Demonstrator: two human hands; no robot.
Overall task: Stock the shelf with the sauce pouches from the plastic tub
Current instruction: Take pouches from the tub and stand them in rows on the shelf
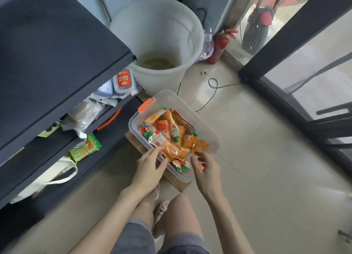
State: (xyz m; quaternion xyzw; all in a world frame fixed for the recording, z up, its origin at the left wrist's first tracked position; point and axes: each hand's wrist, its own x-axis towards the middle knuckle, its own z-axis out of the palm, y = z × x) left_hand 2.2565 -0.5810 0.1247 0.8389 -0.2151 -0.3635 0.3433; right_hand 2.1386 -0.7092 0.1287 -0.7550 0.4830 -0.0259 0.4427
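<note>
A clear plastic tub (206, 129) with orange latches sits on a cardboard box on the floor. It is full of several orange sauce pouches (172, 129) with green caps. My left hand (150, 167) pinches an orange pouch (167, 147) at the tub's near edge, fingers above and thumb below. My right hand (204, 168) reaches into the near right corner, fingers curled over pouches there; I cannot tell whether it holds one. The dark shelf unit (57, 67) stands to the left.
A large white bucket (158, 40) stands beyond the tub. Lower shelves hold a green packet (85, 148), plastic-wrapped goods (83, 112) and a red-labelled pack (122, 80). A cloth bag (47, 179) lies on the bottom shelf. A red fire extinguisher (219, 46) and a cable (213, 86) are by the glass door.
</note>
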